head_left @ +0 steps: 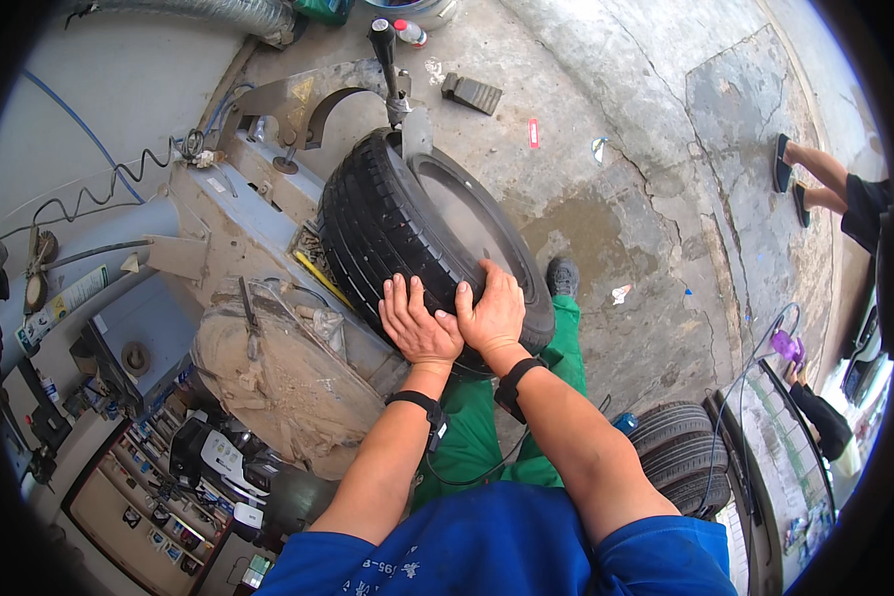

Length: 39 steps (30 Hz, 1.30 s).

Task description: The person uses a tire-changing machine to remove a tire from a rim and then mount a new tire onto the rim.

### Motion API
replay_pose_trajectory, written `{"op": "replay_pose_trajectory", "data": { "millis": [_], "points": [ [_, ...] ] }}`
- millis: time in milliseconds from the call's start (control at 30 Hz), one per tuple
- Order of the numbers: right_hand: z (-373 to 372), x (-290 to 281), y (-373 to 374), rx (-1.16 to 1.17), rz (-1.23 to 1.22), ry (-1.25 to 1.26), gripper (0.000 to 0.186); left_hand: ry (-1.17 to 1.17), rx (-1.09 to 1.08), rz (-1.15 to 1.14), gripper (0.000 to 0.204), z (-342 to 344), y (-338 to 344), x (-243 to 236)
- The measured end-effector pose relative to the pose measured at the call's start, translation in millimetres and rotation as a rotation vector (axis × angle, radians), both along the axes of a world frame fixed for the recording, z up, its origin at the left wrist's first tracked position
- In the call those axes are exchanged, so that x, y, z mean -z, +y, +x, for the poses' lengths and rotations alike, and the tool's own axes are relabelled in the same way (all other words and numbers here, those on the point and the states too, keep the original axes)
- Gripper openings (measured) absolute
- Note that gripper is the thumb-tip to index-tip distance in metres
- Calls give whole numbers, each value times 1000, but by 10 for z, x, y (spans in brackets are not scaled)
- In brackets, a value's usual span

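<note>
So both hands are on the car tyre [392,223] here; it's standing upright on its tread against the side of the grubby tyre-changing machine [219,228], with the rim face [467,214] turned toward the concrete floor [626,179]; the left hand [417,323] lies flat, palm down on the tread at the near edge, fingers straight and together, so that grip is pressing rather than wrapped round anything; the right hand [492,313] is just beside it, touching it at the thumb side, fingers curled over the tyre's shoulder onto the sidewall, so that grip is hooked on the tyre's edge; both wrists have black bands on them.

At the far side of the tyre a metal blade [415,131] on the machine's arm sits against the sidewall near the rim; a black-handled lever [385,50] sticks up just behind it; the machine's dusty round turntable [278,382] is to the left of the hands, near them but not touching.

Below the arms you see green trousers and a dark shoe [563,276] on the floor right next to the tyre; two more tyres [675,452] lie stacked on the right, well apart from the hands; another person's legs in sandals [800,179] show at the far right edge; a cracked patch runs across the concrete out there.
</note>
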State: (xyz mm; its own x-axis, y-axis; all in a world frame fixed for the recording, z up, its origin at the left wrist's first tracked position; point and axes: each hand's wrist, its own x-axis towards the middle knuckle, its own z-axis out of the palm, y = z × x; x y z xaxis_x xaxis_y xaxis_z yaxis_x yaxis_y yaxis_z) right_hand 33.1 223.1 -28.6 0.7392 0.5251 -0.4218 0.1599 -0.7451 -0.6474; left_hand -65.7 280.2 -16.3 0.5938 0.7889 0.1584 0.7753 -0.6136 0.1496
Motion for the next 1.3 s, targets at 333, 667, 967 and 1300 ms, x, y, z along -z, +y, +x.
{"op": "replay_pose_trajectory", "data": {
  "millis": [333, 667, 967, 1300],
  "points": [
    [-8, -17, 12, 3, 1, 6, 58, 2, -3, 5, 56, -13, 2, 2],
    [-27, -9, 1, 7, 0, 2, 57, -6, -1, 11, 56, -20, -1, 8],
    [-28, -35, -59, -61, 8, -43, 55, -48, -19, 32, 56, -109, -99, 84],
    [-79, 33, -79, -26, 48, -71, 52, -45, -15, 42, 56, -108, -106, 52]
  ]
}}
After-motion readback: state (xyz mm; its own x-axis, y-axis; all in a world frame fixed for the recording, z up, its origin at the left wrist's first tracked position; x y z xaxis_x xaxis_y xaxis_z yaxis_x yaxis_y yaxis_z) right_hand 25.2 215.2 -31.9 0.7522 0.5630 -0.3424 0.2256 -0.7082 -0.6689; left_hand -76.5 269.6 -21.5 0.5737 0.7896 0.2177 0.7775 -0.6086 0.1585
